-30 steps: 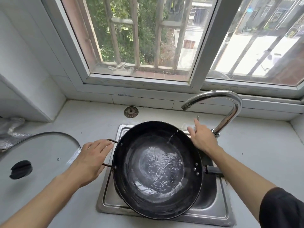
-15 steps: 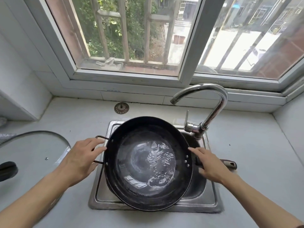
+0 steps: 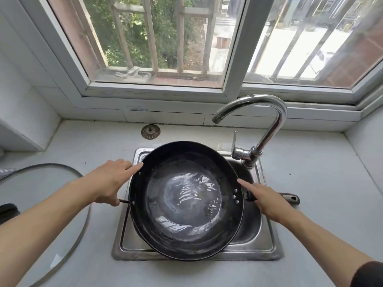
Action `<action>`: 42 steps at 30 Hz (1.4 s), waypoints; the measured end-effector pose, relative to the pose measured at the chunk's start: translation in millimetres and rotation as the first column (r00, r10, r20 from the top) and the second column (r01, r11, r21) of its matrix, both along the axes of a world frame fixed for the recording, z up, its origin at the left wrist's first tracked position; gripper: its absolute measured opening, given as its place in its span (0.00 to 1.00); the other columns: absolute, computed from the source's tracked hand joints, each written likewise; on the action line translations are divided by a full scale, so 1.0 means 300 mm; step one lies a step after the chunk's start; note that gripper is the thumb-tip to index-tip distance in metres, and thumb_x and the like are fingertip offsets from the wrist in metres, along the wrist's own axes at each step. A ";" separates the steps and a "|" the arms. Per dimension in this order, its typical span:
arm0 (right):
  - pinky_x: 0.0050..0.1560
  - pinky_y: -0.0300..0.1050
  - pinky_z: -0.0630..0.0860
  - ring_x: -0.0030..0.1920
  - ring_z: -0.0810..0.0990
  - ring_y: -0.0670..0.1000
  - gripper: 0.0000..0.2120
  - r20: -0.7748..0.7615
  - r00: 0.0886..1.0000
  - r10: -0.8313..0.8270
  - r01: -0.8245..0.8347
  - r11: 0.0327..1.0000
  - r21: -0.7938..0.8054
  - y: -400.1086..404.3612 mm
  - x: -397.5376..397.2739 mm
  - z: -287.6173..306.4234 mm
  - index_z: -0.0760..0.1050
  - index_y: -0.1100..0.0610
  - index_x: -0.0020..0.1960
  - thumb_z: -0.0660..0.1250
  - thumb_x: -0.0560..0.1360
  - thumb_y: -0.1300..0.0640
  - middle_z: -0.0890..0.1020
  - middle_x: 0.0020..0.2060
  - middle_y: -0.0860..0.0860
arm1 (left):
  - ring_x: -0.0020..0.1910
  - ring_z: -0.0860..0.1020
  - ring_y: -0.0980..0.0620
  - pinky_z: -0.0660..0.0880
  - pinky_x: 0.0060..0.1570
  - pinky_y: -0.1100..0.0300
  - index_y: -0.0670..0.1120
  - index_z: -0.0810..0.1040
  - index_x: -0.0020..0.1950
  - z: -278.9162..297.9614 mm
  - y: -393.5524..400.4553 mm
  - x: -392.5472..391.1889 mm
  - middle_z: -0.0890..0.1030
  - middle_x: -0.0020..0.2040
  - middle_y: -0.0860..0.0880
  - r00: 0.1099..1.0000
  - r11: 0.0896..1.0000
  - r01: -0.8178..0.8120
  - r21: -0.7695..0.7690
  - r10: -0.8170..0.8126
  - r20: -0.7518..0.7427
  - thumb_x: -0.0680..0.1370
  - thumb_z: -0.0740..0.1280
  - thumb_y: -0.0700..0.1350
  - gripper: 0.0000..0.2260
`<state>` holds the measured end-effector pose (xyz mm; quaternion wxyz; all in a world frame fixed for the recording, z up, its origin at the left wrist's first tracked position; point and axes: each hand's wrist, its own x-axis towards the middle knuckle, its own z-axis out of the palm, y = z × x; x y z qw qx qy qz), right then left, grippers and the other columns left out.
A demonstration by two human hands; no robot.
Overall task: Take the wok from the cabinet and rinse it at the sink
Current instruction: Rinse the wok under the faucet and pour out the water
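Note:
The black wok [image 3: 186,204] sits tilted over the steel sink [image 3: 267,247], with shallow water rippling in its bottom. My left hand [image 3: 112,181] is at the wok's left rim, closed over its small wire loop handle, with the index finger lying along the rim. My right hand [image 3: 267,201] lies over the long handle on the right, index finger pointing at the rim. The handle's end [image 3: 290,198] sticks out past my right hand. No water runs from the chrome faucet [image 3: 275,121] above the wok's far right edge.
A large glass lid [image 3: 41,204] with a black knob lies on the counter at the left. A round metal sink strainer [image 3: 150,131] rests behind the sink. The faucet lever [image 3: 234,141] stands upright. A barred window and its sill close off the back.
The water stream has stopped. My right hand left the faucet lever and came down onto the wok's long handle. My left hand slid further over the loop handle.

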<state>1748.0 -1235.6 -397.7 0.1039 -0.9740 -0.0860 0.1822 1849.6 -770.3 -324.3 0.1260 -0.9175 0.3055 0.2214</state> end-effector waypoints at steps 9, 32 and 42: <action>0.47 0.47 0.73 0.43 0.72 0.53 0.44 0.174 0.984 0.032 -0.040 0.998 0.044 0.006 0.025 0.049 0.55 0.43 0.77 0.70 0.70 0.69 0.74 0.45 0.50 | 0.52 0.76 0.42 0.76 0.47 0.52 0.41 0.65 0.75 -0.019 0.072 -0.018 0.78 0.58 0.43 0.959 0.992 0.057 -0.113 -0.022 0.283 0.48 0.81 0.48 0.56; 0.44 0.54 0.72 0.43 0.74 0.57 0.46 0.588 0.806 -0.066 0.027 0.997 0.076 0.111 -0.131 0.018 0.59 0.51 0.75 0.73 0.64 0.75 0.78 0.46 0.55 | 0.59 0.72 0.36 0.64 0.52 0.46 0.39 0.65 0.72 -0.210 0.155 -0.143 0.74 0.60 0.37 0.740 0.897 0.126 -0.423 0.199 0.643 0.59 0.74 0.31 0.42; 0.44 0.51 0.69 0.46 0.76 0.56 0.43 0.732 0.676 -0.083 0.023 0.995 0.092 0.105 -0.185 0.149 0.61 0.51 0.72 0.74 0.65 0.73 0.79 0.47 0.54 | 0.57 0.71 0.37 0.61 0.48 0.47 0.41 0.64 0.72 -0.075 0.148 -0.144 0.75 0.61 0.38 0.595 0.871 0.246 -0.426 0.211 0.776 0.61 0.72 0.34 0.40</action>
